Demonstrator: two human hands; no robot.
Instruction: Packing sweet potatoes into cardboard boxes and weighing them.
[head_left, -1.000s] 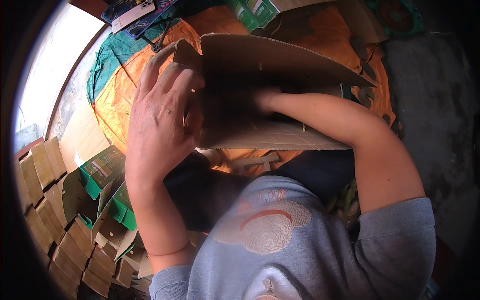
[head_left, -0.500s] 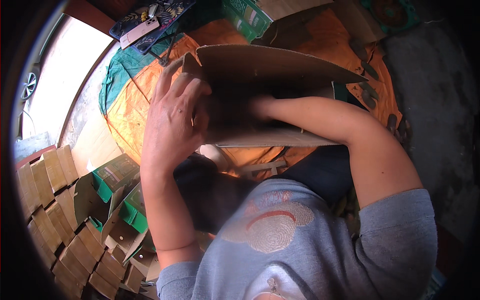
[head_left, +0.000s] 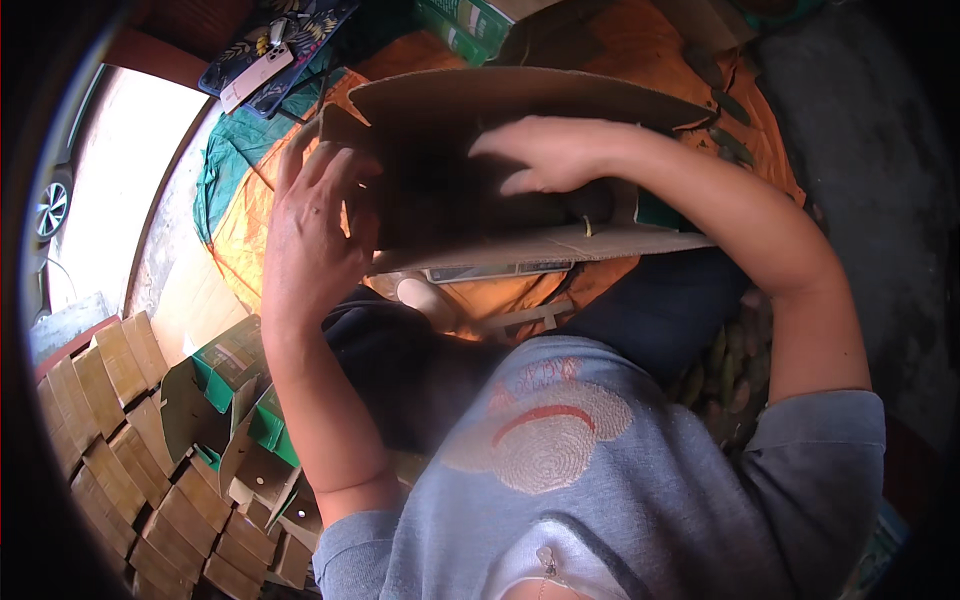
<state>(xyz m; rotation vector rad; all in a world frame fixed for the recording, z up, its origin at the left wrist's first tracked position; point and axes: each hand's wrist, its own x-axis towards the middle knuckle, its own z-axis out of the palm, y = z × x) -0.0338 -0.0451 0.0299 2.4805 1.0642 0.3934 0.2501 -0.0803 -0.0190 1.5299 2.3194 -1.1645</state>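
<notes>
An open cardboard box (head_left: 600, 243) sits in front of me, its long far flap (head_left: 540, 90) standing up and its inside mostly in deep shadow. My left hand (head_left: 318, 225) grips the box's left end, fingers curled over the edge. Above the opening hovers my right hand (head_left: 555, 150), fingers stretched to the left and thumb apart, with nothing in it. Below its wrist, inside the box, lies a dark rounded thing (head_left: 592, 203) with a short pale stem. Its kind is too shadowed to tell.
An orange and green tarp (head_left: 235, 225) lies under the box, with several greenish oblong pieces (head_left: 732, 145) at right. Stacked brown cartons (head_left: 125, 460) and green-printed boxes (head_left: 228, 365) fill the lower left. A phone (head_left: 258, 78) rests on a small patterned table (head_left: 215, 75).
My right hand has come up out of the box's dark inside to above its opening. The stemmed thing inside shows more clearly. My left hand keeps its place on the box's left end.
</notes>
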